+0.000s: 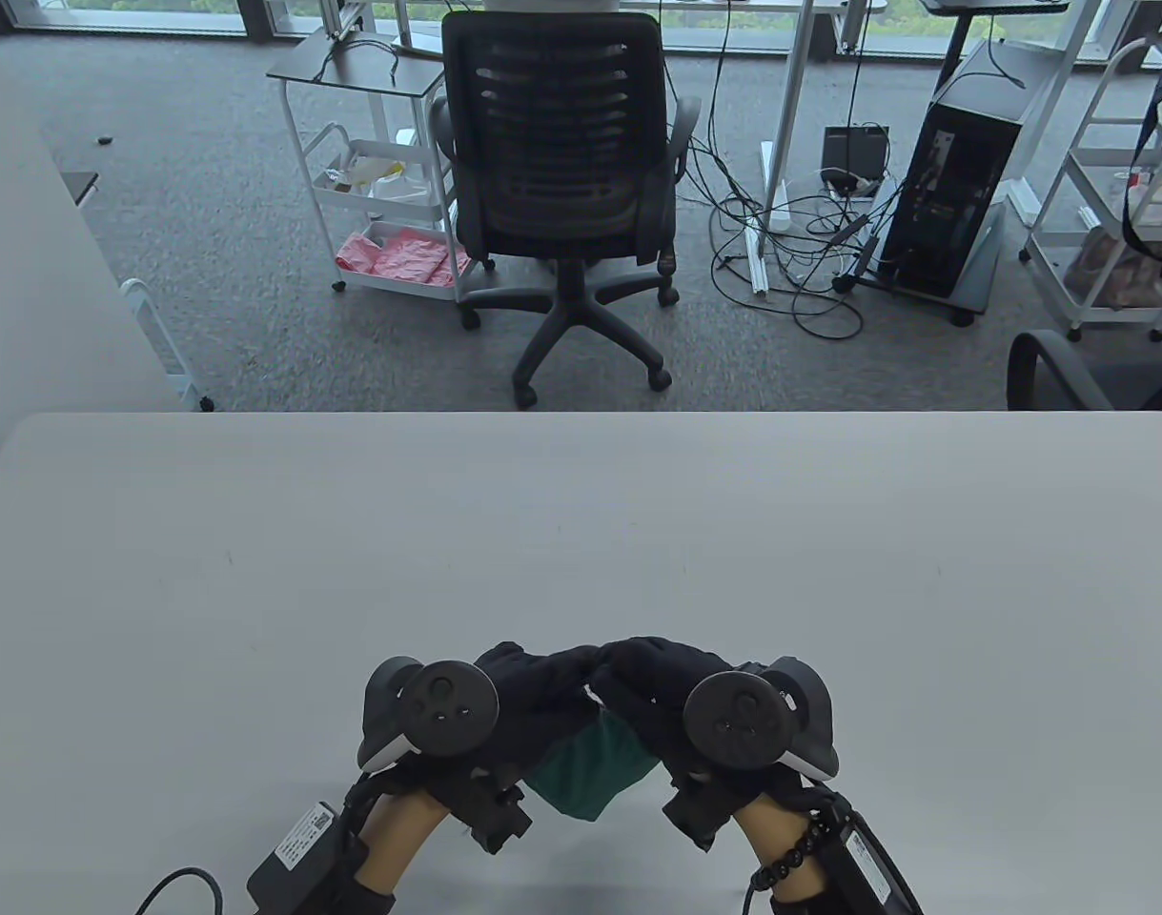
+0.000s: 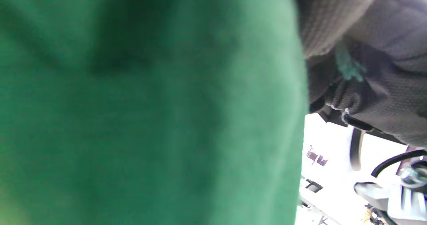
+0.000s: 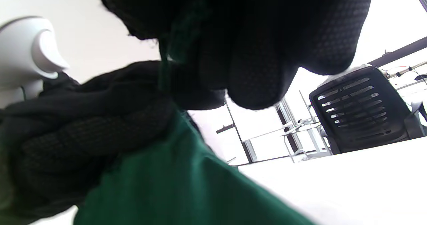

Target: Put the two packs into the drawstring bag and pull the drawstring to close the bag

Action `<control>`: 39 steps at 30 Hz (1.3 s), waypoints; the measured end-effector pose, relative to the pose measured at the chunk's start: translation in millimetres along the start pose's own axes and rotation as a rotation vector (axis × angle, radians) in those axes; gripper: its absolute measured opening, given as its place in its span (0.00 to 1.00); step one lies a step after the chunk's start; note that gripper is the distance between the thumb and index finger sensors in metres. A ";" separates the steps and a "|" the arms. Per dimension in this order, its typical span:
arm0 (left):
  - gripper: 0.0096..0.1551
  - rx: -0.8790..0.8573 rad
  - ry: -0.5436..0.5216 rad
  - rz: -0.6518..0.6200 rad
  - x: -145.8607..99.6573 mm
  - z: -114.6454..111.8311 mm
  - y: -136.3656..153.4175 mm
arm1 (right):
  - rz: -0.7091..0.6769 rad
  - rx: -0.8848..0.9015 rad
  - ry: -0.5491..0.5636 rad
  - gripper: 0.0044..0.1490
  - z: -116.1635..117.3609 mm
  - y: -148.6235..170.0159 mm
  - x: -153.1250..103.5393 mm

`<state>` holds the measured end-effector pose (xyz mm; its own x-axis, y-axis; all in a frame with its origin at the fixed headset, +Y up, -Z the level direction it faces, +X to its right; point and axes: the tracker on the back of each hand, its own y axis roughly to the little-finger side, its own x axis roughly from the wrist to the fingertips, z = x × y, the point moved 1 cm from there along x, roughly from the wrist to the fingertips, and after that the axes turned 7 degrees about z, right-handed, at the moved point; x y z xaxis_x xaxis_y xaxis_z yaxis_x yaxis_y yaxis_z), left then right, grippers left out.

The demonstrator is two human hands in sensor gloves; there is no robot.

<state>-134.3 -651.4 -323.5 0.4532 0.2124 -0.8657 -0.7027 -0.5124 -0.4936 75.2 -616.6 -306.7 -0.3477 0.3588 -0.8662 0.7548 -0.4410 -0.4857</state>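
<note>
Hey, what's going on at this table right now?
A person in sensor gloves holds a green drawstring bag between both hands, near the close edge of the table. The left hand and right hand meet over the bag's top, fingers curled on the fabric. No packs are visible on the table, and whether the bag is closed cannot be seen.

Table view: looking down and forward from above the near table edge, taking in both gloved hands at the bottom and an office chair on the floor beyond.

Left wrist view: sitting almost against the green bag, which is filling most of the frame, blurred; facing across to the right hand.

Right wrist view: looking low across the tabletop from beneath the right hand's fingers, facing the same chair. All three views are sharing the bag.
</note>
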 end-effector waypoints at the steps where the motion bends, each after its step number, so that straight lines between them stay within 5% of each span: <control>1: 0.25 0.009 0.000 0.022 -0.9 0.5 2.4 | 0.008 -0.003 -0.015 0.23 1.8 1.7 0.7; 10: 0.25 0.101 0.017 0.014 -4.1 4.5 5.7 | 0.004 0.073 -0.094 0.23 -1.9 4.0 2.7; 23: 0.24 0.055 0.062 0.002 -3.4 -3.7 2.8 | -0.040 0.020 0.045 0.23 -25.0 -5.6 -3.8; 39: 0.23 0.106 0.008 0.058 -4.2 11.4 18.8 | 0.011 0.070 0.060 0.22 -29.4 11.0 -4.6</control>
<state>-155.7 -652.5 -330.1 0.4143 0.1785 -0.8925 -0.7814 -0.4331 -0.4493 101.5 -598.9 -304.6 -0.3040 0.4010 -0.8642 0.7170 -0.5011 -0.4847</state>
